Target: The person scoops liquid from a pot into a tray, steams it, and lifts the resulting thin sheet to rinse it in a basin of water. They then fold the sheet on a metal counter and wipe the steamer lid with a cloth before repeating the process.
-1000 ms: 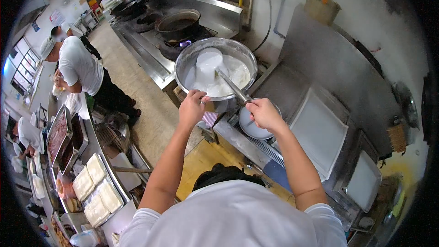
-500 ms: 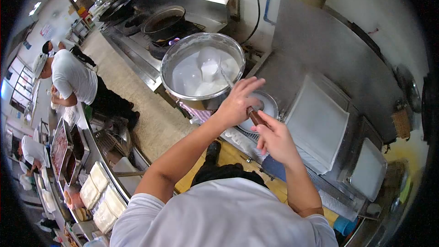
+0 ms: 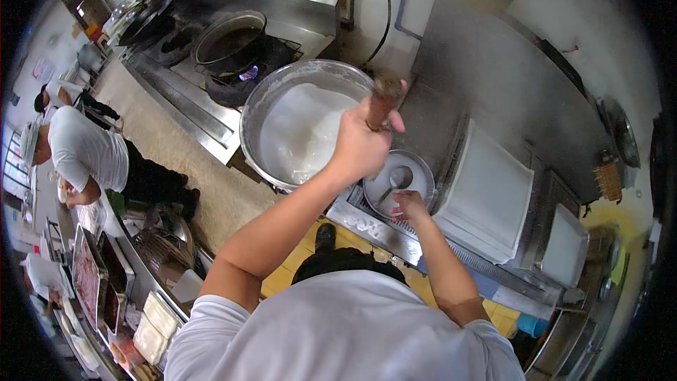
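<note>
My left hand is closed around a thick brown wooden handle, which points up toward the camera beside the big pot. The ladle's head is hidden. White liquid fills much of the large metal pot. To the right of the pot stands a smaller round pan with whitish contents and a metal spoon-like ladle lying in it. My right hand reaches over the pan's near rim, fingers apart, close to the thin handle of that ladle.
Behind the pot, a dark wok sits over a lit burner. A white-lined tray lies on the steel counter to the right. At the left, a person works at a counter holding trays of dark red food and pale slabs.
My right hand has let go of the wooden handle and moved down to the small pan. My left hand has gripped the handle, which has swung up; the ladle head no longer shows.
</note>
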